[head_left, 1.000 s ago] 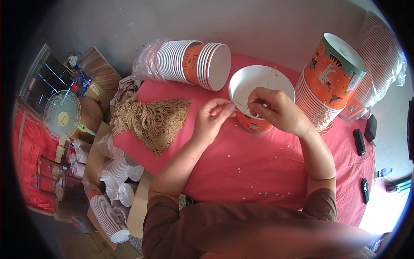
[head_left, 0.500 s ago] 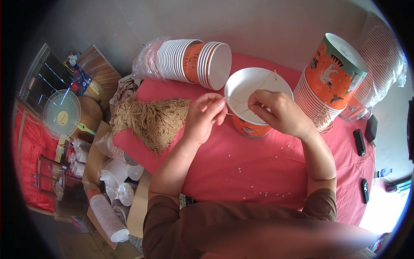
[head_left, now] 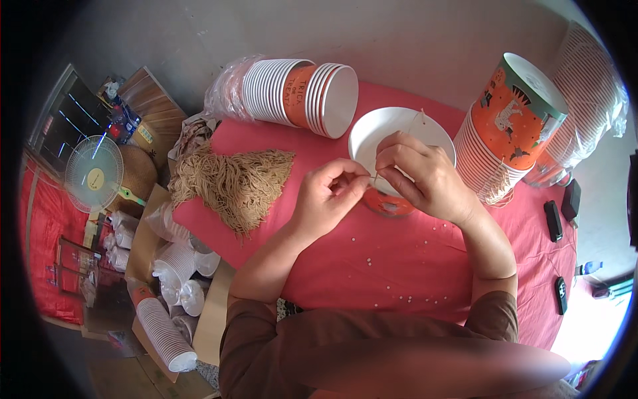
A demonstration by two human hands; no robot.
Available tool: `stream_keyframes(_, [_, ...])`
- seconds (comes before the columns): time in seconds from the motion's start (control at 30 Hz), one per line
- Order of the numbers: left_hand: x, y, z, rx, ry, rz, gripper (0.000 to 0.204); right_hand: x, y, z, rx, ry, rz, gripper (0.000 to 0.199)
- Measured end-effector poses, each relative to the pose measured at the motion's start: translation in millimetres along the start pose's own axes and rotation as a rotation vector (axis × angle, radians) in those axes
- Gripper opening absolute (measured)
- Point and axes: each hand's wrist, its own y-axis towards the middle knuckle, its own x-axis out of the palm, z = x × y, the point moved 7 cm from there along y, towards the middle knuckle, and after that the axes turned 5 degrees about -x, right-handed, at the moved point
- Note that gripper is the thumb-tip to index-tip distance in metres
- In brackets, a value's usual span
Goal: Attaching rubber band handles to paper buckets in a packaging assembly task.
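An orange paper bucket with a white inside (head_left: 389,130) stands on the red-covered table (head_left: 399,266). My right hand (head_left: 422,176) grips its near rim and pinches a thin tan string there. My left hand (head_left: 329,193) sits just left of the rim, fingertips pinched on the same string. A second strand of string (head_left: 421,118) shows at the bucket's far rim. A bundle of tan strings (head_left: 232,183) lies on the table to the left of my left hand.
A lying stack of orange and white buckets (head_left: 302,93) rests at the back, with a plastic bag beside it. A tall nested stack (head_left: 508,126) stands right, another wrapped stack behind. Dark small devices (head_left: 553,219) lie at the right edge. Below left: fan (head_left: 93,174), cardboard, white cups.
The bucket has shifted slightly toward the left and both hands have closed in at its near rim, the left hand pulling the string a little lower.
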Motion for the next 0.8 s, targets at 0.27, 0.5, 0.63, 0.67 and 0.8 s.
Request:
stream_keyframes(0.27, [2,1,5,0.005,0.053,-0.037,0.006,7,-1,3,0.029,0.022,0.005,0.015])
stream_keyframes(0.5, [-17,13,-16,-0.037,0.064,0.011,0.011,4,-1,6,0.023,-0.09,0.09,0.012])
stream_keyframes(0.63, [-14,14,-20,-0.109,-0.197,-0.059,0.016,-2,-4,12,0.054,-0.024,0.192,0.011])
stream_keyframes(0.67, [-13,14,-18,-0.125,-0.25,-0.079,0.016,-2,-6,15,0.088,0.034,0.223,0.013])
stream_keyframes(0.8, [-16,14,-19,-0.192,-0.284,-0.118,0.017,1,-11,23,0.128,0.156,0.265,0.015])
